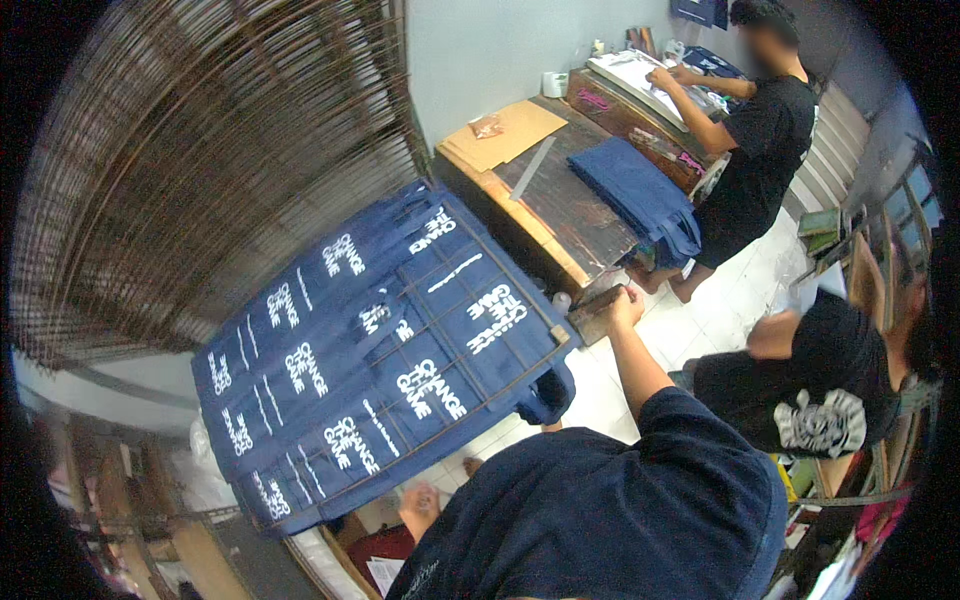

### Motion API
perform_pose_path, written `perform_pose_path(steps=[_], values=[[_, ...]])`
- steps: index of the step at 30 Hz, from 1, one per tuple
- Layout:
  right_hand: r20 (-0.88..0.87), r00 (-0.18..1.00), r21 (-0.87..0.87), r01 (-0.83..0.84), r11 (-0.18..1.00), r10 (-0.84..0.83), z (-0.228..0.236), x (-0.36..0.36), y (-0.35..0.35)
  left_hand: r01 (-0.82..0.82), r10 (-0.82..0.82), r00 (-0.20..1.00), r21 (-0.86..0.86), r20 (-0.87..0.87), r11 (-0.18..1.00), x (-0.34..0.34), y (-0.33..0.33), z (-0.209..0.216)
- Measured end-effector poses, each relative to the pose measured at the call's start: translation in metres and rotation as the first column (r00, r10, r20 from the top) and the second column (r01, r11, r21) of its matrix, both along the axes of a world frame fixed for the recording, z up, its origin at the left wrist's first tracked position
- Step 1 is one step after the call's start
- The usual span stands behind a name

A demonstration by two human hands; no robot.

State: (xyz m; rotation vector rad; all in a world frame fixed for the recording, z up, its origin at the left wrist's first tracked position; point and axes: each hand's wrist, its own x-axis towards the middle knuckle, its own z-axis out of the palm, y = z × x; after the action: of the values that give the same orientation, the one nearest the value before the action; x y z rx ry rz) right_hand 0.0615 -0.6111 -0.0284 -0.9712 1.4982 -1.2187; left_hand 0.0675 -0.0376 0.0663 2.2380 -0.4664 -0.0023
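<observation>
My right hand (625, 303) reaches forward from a dark blue sleeve and grips the wooden corner of a wire drying rack (590, 312). On the rack lie several navy blue cloth bags (380, 360) with white print, side by side in rows, one handle hanging over the near edge. The rack is tilted and slopes down toward the lower left. My left hand is not in view. Bare feet (420, 500) show on the white tiled floor below the rack.
A stack of brown wire racks (200, 150) fills the upper left. Ahead stands a wooden table (560, 215) with folded navy bags (640, 195), cardboard (500, 135) and a metal ruler (532, 168). One person in black (760, 130) works at the far bench; another (800, 390) crouches on the right.
</observation>
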Motion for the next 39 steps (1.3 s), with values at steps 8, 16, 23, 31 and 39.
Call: perform_pose_path(steps=[8,16,23,31,39], values=[[-0.081,0.996,-0.002,-0.034,0.999,0.034,-0.029,-0.028,-0.045,0.139,-0.134,0.938,-0.008,-0.320,0.990,-0.028,-0.054,0.024],[-0.080,0.997,0.060,-0.007,0.998,0.012,-0.017,-0.032,-0.056,-0.069,0.089,0.927,0.066,-0.365,0.995,-0.036,-0.062,0.071],[0.213,0.976,0.230,-0.004,0.973,-0.046,-0.024,-0.039,-0.074,-0.058,0.195,0.891,0.322,-0.411,0.945,-0.081,-0.006,-0.016],[0.490,0.872,0.271,-0.147,0.951,-0.005,0.020,-0.009,-0.139,-0.218,0.389,0.765,0.361,-0.513,0.906,-0.099,-0.023,-0.048],[0.716,0.679,0.164,-0.389,0.906,0.162,0.088,0.014,-0.207,-0.377,0.506,0.713,0.343,-0.485,0.860,-0.105,-0.014,-0.057]])
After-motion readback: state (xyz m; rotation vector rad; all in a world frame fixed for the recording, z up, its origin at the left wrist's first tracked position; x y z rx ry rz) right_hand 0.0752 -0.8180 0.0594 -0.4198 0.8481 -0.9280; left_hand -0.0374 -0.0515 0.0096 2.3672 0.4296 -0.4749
